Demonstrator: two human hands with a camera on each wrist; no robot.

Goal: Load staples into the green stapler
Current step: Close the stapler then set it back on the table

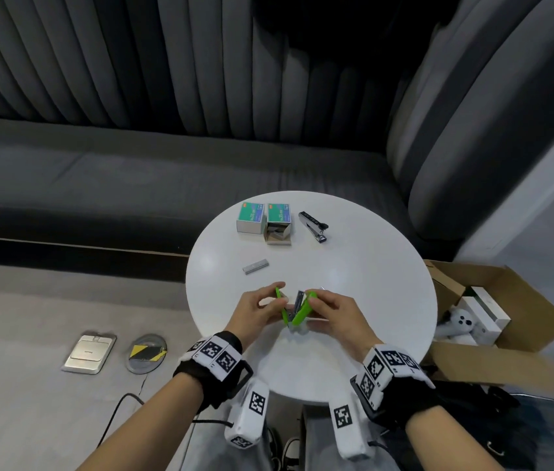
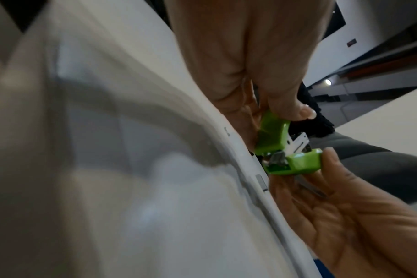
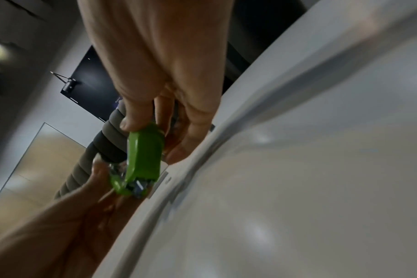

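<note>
The green stapler point(image 1: 295, 310) is hinged wide open just above the near part of the round white table point(image 1: 353, 283), its metal magazine point(image 1: 300, 298) standing between the two green halves. My left hand point(image 1: 274, 302) pinches the thin green half on the left. My right hand point(image 1: 316, 302) grips the thicker green cover on the right. The left wrist view shows my left hand point(image 2: 269, 105) on one green half point(image 2: 272, 135) and the right hand point(image 2: 321, 180) on the other. In the right wrist view my right hand point(image 3: 155, 124) holds the cover point(image 3: 145, 154). A loose staple strip point(image 1: 255, 266) lies beyond my hands.
At the table's far side stand a shut staple box point(image 1: 251, 217), an open staple box point(image 1: 279, 227) and a black and silver stapler point(image 1: 313, 226). A grey sofa point(image 1: 133, 185) runs behind. An open cardboard box point(image 1: 493, 314) sits on the floor to the right.
</note>
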